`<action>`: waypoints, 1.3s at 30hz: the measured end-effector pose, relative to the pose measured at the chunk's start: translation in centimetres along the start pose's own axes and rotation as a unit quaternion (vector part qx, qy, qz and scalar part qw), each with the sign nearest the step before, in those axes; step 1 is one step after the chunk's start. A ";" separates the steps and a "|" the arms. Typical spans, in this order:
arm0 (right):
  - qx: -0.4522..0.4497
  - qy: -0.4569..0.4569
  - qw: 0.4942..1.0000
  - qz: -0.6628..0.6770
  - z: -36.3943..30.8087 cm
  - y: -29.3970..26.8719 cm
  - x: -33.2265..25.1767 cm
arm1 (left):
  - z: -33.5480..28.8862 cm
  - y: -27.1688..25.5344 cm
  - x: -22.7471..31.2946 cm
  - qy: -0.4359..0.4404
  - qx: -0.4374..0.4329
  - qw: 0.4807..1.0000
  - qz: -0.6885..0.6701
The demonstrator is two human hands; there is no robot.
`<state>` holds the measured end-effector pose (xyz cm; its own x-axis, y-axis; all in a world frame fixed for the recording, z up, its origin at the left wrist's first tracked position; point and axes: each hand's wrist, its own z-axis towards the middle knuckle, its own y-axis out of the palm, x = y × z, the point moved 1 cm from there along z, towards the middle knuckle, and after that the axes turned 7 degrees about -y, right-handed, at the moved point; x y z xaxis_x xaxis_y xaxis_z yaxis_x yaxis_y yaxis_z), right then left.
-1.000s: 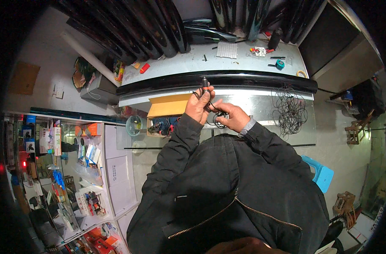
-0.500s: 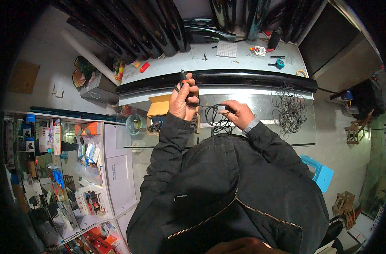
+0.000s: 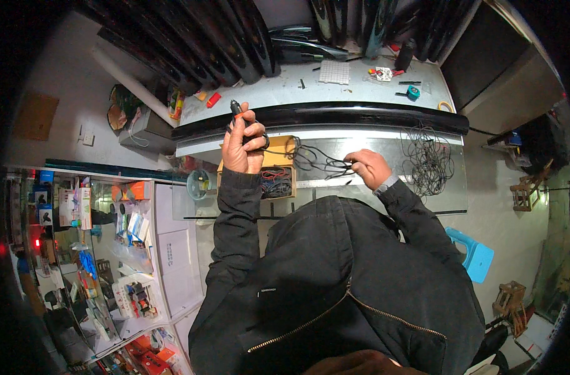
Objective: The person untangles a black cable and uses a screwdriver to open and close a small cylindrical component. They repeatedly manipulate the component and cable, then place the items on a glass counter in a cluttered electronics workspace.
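While the left hand [image 3: 242, 142] is raised over the glass counter [image 3: 385, 187], its fingers are closed around a black plug [image 3: 236, 109] with an orange band, whose tip sticks up past the fingertips. From that fist a thin black cable [image 3: 310, 156] runs in loose loops to the right hand [image 3: 367, 167], which pinches it just above the counter; how tightly it pinches is hard to tell at this size. Below the left hand sits an open cardboard box [image 3: 277, 181] with coloured wires inside. A second tangle of black wire [image 3: 428, 161] lies on the glass, well apart to the right. Beyond the counter's dark rail, a grey bench [image 3: 335, 87] carries small tools.
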<state>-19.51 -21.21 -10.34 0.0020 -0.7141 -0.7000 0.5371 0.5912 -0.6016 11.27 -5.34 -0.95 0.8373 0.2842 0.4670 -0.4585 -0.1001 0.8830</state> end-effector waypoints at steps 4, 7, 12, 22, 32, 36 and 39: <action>-0.024 0.041 0.999 0.025 0.5 0.0 -0.6 | 0.1 0.6 0.2 -0.013 -0.008 1.000 -0.015; -0.011 0.053 0.999 0.004 1.2 0.2 -1.2 | 0.2 1.2 -0.3 -0.019 -0.014 1.000 -0.007; 0.043 0.161 0.982 0.092 2.4 -0.6 -2.5 | 0.1 2.4 -0.9 -0.041 -0.020 0.999 0.001; -0.009 -0.080 0.996 -0.031 5.7 0.2 -7.3 | 0.3 5.2 -5.0 -0.128 -0.032 0.991 0.018; 0.054 -0.122 0.991 -0.013 5.2 0.4 -4.9 | -0.9 5.0 -2.9 -0.099 -0.035 0.994 -0.001; 0.089 -0.004 0.996 0.029 3.6 -0.3 -3.3 | -1.5 4.0 -0.9 -0.071 -0.036 0.996 -0.040; 0.128 0.164 0.964 0.169 2.4 -0.7 -1.9 | -1.8 3.2 0.5 -0.047 -0.038 0.997 -0.043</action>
<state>-17.83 -21.16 -7.67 -0.0312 -0.3162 -0.9482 0.7426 0.6276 -0.2338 9.68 -3.79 2.06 0.8976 0.1967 0.3944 -0.4014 -0.0047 0.9159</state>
